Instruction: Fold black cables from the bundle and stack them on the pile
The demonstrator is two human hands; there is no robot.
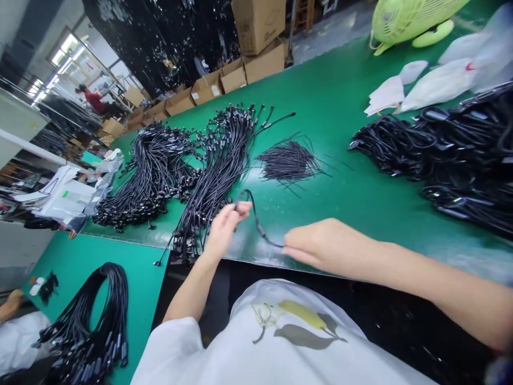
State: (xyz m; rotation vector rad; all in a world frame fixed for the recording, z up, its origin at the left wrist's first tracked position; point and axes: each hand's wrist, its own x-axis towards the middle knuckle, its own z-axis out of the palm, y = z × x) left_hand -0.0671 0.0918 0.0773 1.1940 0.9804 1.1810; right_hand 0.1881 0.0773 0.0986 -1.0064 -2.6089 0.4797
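A short black cable (259, 229) runs between my two hands, over the front edge of the green table. My left hand (225, 224) pinches it near one end, where it bends in a loop above the fingertips. Closed around the other end is my right hand (320, 243); that end is hidden in the fingers. Just behind my left hand lies a long bundle of black cables (224, 155) with small connectors. Beyond the held cable sits a pile of thin black ties (289, 160).
Another cable bundle (148, 171) lies further left, and coiled black cables (460, 155) are heaped at right. Plastic bags (441, 85) and a yellow-green fan (412, 21) stand behind them. Cardboard boxes (232, 75) line the far edge. A co-worker's hand (12, 305) shows at left near hanging cables (120, 289).
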